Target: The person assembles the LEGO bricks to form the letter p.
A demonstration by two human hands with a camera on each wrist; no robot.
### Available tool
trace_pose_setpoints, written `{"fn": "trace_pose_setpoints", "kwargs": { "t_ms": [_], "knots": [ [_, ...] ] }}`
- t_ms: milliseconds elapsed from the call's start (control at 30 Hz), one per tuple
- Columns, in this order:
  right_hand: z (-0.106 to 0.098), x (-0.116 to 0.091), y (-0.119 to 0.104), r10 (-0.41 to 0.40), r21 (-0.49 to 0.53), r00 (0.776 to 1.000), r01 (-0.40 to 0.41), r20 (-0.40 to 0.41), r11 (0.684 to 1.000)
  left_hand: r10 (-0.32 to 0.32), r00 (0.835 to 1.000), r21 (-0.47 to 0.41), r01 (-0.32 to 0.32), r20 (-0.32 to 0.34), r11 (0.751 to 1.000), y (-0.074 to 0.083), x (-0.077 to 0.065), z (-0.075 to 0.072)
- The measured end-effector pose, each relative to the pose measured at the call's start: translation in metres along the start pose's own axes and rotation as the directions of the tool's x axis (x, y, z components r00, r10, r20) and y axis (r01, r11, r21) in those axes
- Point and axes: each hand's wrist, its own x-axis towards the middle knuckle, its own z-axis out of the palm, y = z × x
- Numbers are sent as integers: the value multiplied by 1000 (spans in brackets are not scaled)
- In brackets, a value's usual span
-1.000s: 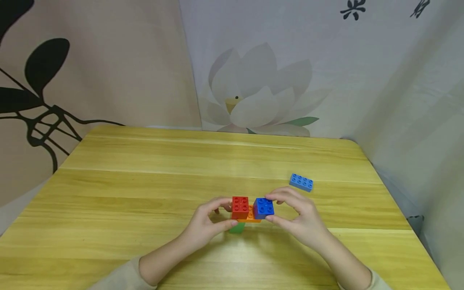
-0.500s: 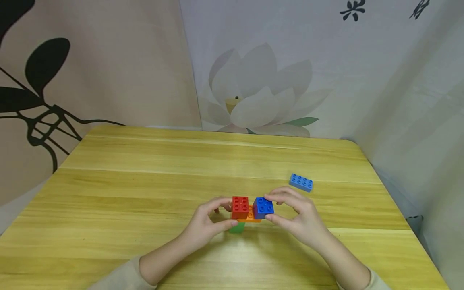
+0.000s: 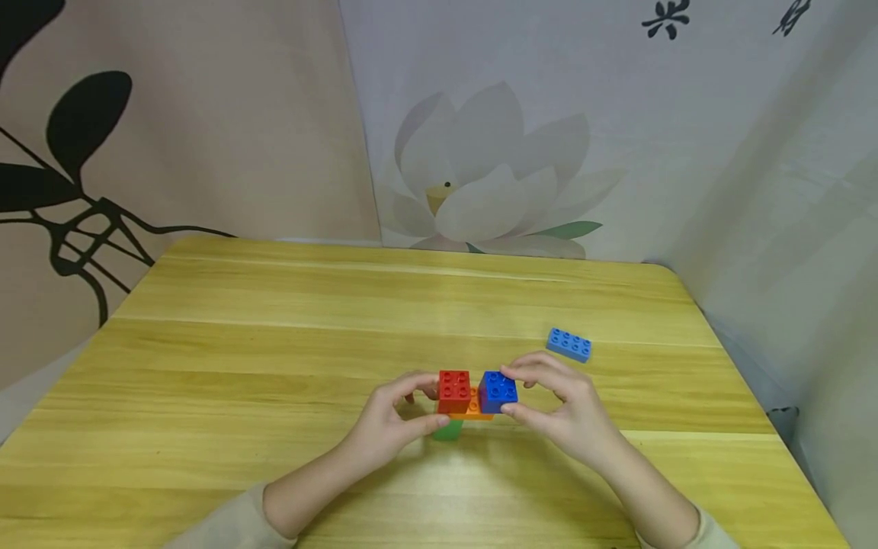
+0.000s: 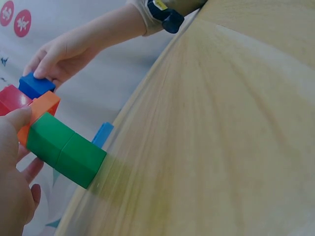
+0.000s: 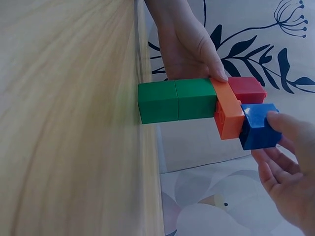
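Two green bricks (image 5: 177,100) are stacked in a column, its foot right at the tabletop. Across the top lies an orange brick (image 5: 228,110) that juts out sideways past the green. A red brick (image 3: 454,393) is on the orange brick's left part. My left hand (image 3: 387,419) pinches the orange brick just under the red one, thumb in front and fingers behind. At the orange brick's right end, a dark blue brick (image 3: 498,392) is between the thumb and fingers of my right hand (image 3: 565,408). A narrow gap separates it from the red brick.
A lighter blue brick (image 3: 569,345), long and studded, lies on the wooden table (image 3: 274,343) beyond my right hand. Behind the table's far edge hangs a printed cloth (image 3: 507,152), and another fabric side runs along the right.
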Motion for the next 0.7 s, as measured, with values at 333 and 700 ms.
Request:
{"fn": "trace_pose_setpoints", "kwargs": {
  "t_ms": [333, 700],
  "knots": [
    [-1, 3, -1, 23, 10, 1000, -23, 18, 1000, -4, 1000, 0, 4, -4, 1000, 0, 1, 0],
    [0, 3, 3, -15, 32, 1000, 15, 13, 999, 0, 1000, -5, 0, 8, 1000, -1, 1, -1]
  ]
}}
